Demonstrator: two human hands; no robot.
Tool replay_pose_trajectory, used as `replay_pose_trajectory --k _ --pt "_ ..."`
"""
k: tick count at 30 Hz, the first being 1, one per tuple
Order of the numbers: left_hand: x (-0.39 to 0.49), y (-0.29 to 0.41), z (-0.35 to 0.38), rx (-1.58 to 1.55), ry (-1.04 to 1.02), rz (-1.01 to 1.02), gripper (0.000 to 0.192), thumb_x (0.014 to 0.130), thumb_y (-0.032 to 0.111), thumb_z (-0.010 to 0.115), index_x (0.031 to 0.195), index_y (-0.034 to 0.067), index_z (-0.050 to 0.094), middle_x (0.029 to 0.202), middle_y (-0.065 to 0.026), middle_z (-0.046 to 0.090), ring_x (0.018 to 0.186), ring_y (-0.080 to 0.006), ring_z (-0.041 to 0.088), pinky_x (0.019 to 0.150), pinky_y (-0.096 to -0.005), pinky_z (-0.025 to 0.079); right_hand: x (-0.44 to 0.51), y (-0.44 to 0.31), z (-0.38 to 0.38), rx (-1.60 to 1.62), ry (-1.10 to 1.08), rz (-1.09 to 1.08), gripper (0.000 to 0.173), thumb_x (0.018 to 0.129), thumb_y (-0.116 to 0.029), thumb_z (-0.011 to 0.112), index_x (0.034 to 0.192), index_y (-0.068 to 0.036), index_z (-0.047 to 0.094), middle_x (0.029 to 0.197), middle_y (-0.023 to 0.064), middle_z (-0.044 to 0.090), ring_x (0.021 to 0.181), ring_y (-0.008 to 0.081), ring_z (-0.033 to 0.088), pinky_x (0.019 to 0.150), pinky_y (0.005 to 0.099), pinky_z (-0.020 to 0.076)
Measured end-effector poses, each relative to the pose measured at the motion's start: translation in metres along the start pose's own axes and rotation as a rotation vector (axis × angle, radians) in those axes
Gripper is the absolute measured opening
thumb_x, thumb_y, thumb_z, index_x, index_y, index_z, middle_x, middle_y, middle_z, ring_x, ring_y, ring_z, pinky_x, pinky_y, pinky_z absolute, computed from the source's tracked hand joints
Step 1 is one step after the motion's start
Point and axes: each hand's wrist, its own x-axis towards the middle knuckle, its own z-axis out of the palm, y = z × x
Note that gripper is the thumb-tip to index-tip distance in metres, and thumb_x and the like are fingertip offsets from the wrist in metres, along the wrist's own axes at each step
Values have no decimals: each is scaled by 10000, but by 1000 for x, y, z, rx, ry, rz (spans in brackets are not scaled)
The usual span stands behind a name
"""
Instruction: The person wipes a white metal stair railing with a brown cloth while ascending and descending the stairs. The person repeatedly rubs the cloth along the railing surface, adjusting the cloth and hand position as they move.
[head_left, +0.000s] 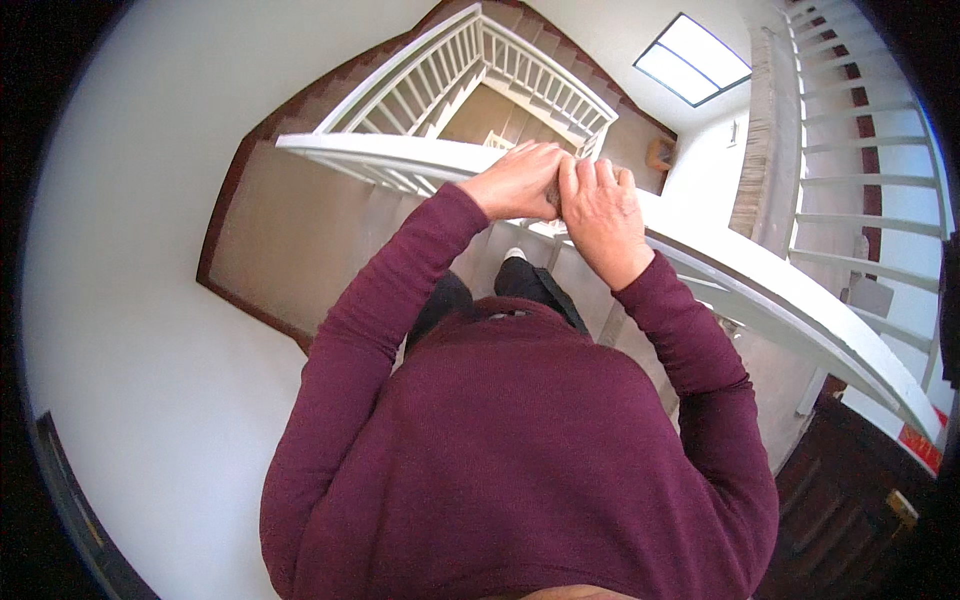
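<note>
Both of my hands rest together near the middle of the white stair handrail (720, 240). My left hand (521, 180) lies over the rail with its fingers pointing forward and its thumb towards my other hand. Beside it, my right hand (604, 214) has its fingers curled. A small dark brown thing (553, 196) shows between the two hands; what it is, and which hand holds it, I cannot tell. Maroon sleeves cover both arms to the wrists.
Below lies a stairwell with white balusters (540, 75) and a wooden box (661, 154) on a lower landing. A window (694, 60) is in the far wall. More white railing (870, 180) stands at the right, above a dark door (847, 480). My shoe (515, 253) is on the stairs.
</note>
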Motion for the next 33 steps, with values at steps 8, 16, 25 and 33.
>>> replay_pose_trajectory --k 8,16,25,33 --pt "-31 -35 17 -15 358 294 855 718 202 792 1437 -4 378 1346 -226 507 1237 -391 501 1077 -461 397 9 -28 5 -9 72 114 463 838 -196 591 1246 16 539 932 87 549 930 247 549 879 404 433" --pt "-98 -131 33 31 500 197 793 768 79 706 1467 -43 350 1483 -261 398 1421 -427 341 1184 -470 297 76 -125 61 -57 225 61 293 858 -185 565 1111 -37 559 954 78 567 933 221 558 863 371 418" --pt "-151 -217 2 -93 522 48 966 814 173 736 1563 -4 151 1554 -260 319 1439 -393 339 1163 -419 333 156 -218 106 72 146 144 337 852 -188 590 1151 -35 564 966 79 580 979 245 564 932 431 408" --pt "-114 -201 -17 71 298 243 994 816 545 688 1531 1 261 1556 -252 313 1467 -396 284 1185 -534 264 110 -168 50 141 -61 251 1073 598 -448 895 1472 -87 388 1484 122 448 1460 311 318 1201 586 163"
